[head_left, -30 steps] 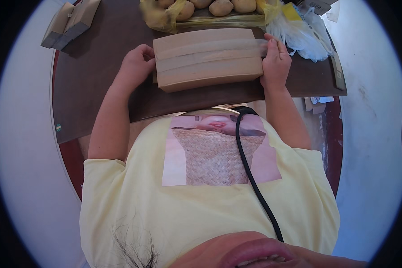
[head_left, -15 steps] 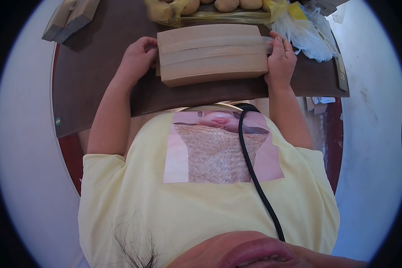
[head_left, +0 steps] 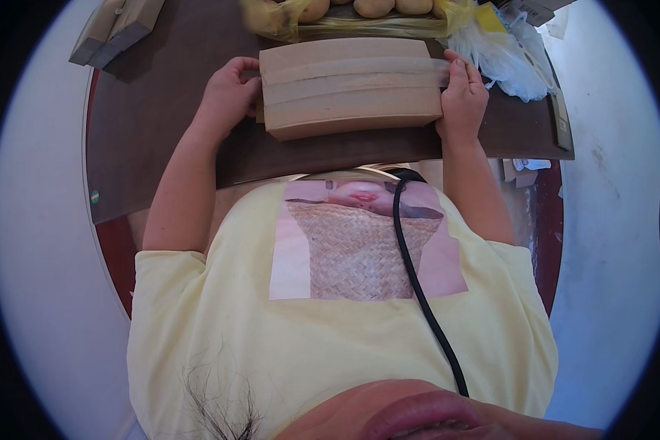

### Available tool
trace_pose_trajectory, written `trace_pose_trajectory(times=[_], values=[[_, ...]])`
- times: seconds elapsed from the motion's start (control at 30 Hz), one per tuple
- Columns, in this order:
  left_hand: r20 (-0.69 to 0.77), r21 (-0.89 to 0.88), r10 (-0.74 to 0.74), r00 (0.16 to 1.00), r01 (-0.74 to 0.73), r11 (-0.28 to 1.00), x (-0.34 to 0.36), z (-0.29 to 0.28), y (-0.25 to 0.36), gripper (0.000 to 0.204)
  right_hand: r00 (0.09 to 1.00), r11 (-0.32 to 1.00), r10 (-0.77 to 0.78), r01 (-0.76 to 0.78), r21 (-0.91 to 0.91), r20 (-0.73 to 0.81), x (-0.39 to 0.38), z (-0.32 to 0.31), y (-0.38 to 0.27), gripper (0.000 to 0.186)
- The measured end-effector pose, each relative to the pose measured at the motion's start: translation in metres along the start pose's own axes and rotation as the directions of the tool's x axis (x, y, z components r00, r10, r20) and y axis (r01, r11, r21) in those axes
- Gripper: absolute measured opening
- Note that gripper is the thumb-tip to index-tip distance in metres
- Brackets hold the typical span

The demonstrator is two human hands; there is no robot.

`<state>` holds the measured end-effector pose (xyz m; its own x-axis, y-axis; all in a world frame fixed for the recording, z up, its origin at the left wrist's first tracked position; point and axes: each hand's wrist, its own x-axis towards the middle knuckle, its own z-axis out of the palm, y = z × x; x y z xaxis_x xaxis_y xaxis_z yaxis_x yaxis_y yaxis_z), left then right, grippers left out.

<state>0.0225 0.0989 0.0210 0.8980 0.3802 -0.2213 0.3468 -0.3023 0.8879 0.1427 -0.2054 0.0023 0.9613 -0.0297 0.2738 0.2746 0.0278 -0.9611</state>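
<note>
A brown cardboard box (head_left: 352,121) lies lengthwise before me on the dark table, with strips of clear packing tape (head_left: 352,82) running along its upper side. My left hand (head_left: 231,95) is closed at the box's left end, its fingertips against the edge and partly hidden there. At the opposite end, the tape sticks out a little past the cardboard. My right hand (head_left: 463,95) is closed there, thumb and fingers pinching the tape's end beside the box.
Beyond the box sits a yellow plastic bag (head_left: 374,29) with several potatoes (head_left: 374,7). A crumpled white plastic bag (head_left: 517,66) lies to its right. Small cartons (head_left: 117,33) stand at the far left. A black cable (head_left: 411,271) hangs down my front.
</note>
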Motion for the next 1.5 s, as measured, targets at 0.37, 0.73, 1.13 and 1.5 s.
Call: trace_pose_trajectory(times=[0.37,0.73,1.13,1.5], values=[[0.062,-0.307,-0.103,0.993,0.117,0.945,-0.018,-0.003,0.020,0.027,1.000,0.998,0.029,-0.029,0.058,0.006,0.001,0.001,0.002,0.025],[-0.034,-0.506,-0.096,0.995,0.065,0.860,-0.036,-0.012,0.014,0.044,0.999,0.999,0.035,-0.035,0.002,-0.010,0.000,0.001,-0.003,0.026],[0.073,-0.726,-0.052,0.996,0.089,0.682,-0.064,-0.005,0.004,0.043,0.999,1.000,0.025,-0.024,0.017,-0.022,0.000,-0.001,0.002,0.026],[0.366,0.639,0.658,0.658,-0.691,0.336,-0.047,0.023,0.060,0.091,0.996,0.993,-0.078,0.074,-0.094,-0.036,0.003,0.000,0.007,0.027]])
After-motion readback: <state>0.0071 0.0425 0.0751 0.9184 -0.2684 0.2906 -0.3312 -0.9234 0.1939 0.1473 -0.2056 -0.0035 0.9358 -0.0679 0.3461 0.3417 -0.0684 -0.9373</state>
